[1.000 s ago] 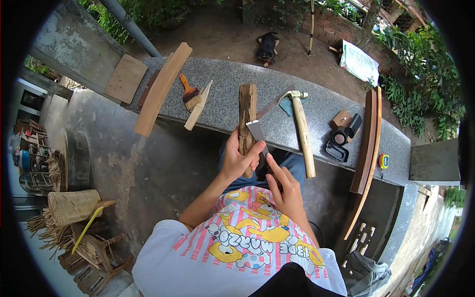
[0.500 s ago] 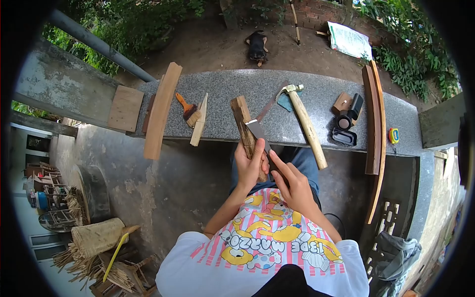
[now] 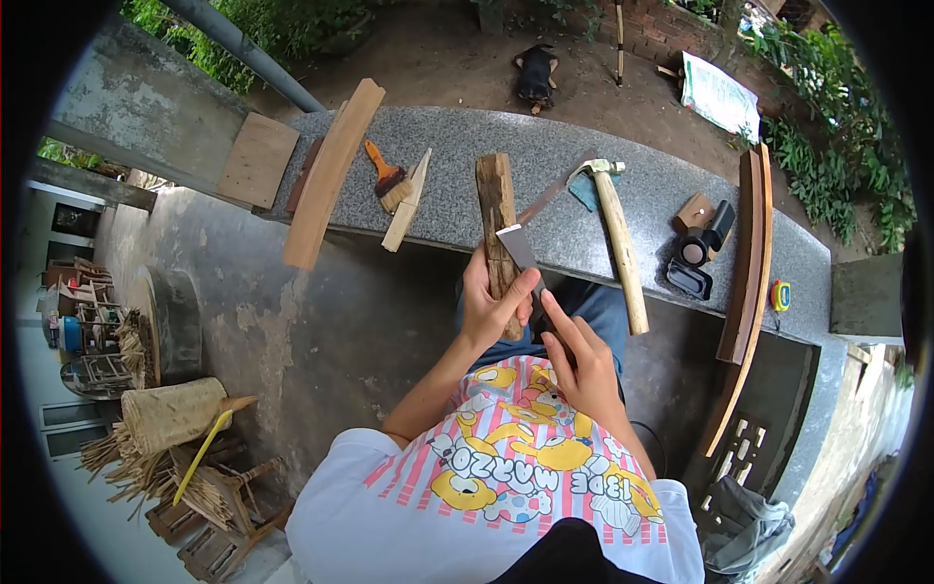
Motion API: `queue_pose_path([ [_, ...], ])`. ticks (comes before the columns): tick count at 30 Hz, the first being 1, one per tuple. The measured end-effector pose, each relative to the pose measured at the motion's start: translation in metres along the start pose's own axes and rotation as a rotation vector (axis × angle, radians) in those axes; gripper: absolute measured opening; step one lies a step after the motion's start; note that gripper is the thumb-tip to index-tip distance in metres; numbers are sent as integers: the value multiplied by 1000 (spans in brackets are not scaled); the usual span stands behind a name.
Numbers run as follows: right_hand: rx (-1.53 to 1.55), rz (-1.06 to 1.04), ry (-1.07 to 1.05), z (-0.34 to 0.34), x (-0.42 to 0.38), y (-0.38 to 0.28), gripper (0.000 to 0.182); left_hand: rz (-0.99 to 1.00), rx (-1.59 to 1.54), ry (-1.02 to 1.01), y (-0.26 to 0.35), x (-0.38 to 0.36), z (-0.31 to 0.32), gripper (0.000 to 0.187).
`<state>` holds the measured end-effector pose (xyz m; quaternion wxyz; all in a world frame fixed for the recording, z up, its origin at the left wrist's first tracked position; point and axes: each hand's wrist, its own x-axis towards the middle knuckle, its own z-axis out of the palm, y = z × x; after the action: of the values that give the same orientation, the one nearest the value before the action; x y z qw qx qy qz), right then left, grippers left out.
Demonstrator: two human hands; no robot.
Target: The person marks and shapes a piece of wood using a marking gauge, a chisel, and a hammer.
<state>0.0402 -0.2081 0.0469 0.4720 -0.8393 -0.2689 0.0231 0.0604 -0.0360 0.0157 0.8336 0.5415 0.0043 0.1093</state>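
My left hand [image 3: 493,297] is wrapped round the lower part of a rough, dark-streaked piece of wood [image 3: 494,200], which points away from me across the bench edge. In my right hand [image 3: 582,362] is a chisel [image 3: 520,245], its flat metal blade slanting up and left against the side of the wood. The index finger lies along the chisel, and the handle is mostly hidden by the fingers. My left thumb reaches over to the chisel. Just beyond, a claw hammer [image 3: 623,253] with a pale wooden handle rests over a saw-like blade [image 3: 555,193] and a teal cloth [image 3: 584,192].
On the granite bench [image 3: 438,127] lie a paintbrush [image 3: 388,180], a pale wood wedge [image 3: 407,204], long boards [image 3: 336,175], more strips [image 3: 744,263] at right, a black tool [image 3: 705,238] and a tape measure [image 3: 780,296]. A dog [image 3: 535,78] lies on the ground beyond.
The view has shifted and turned slightly, so the bench appears tilted. The wood stands a little more upright in view. Both hands keep their grips, with the chisel still against the wood.
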Motion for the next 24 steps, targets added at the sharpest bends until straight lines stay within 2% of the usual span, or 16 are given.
queue_pose_path([
  [8, -77, -1, 23, 2, 1, 8, 50, -139, -34, 123, -4, -2, 11, 29],
  [14, -59, 52, 45, 9, -1, 11, 49, -160, -33, 160, -9, -4, 20, 28],
  [15, 15, 94, 78, 13, -1, 8, 48, -160, -35, 161, -12, -5, 23, 28],
  [17, 86, 132, 115, 12, 2, 8, 47, -37, 53, 215, -19, -4, 25, 29],
  [20, 134, 223, 70, 0, 4, 12, 45, -27, 30, 224, -15, 1, 21, 29],
  [21, 338, 394, 38, -7, 5, 12, 45, -72, 14, 178, -8, 7, 15, 35],
  [22, 547, 563, 8, -13, 5, 14, 45, -97, -14, 142, -7, 12, 6, 29],
  [24, 730, 570, 19, -24, 5, 28, 44, -182, 7, 145, -11, 13, -8, 38],
])
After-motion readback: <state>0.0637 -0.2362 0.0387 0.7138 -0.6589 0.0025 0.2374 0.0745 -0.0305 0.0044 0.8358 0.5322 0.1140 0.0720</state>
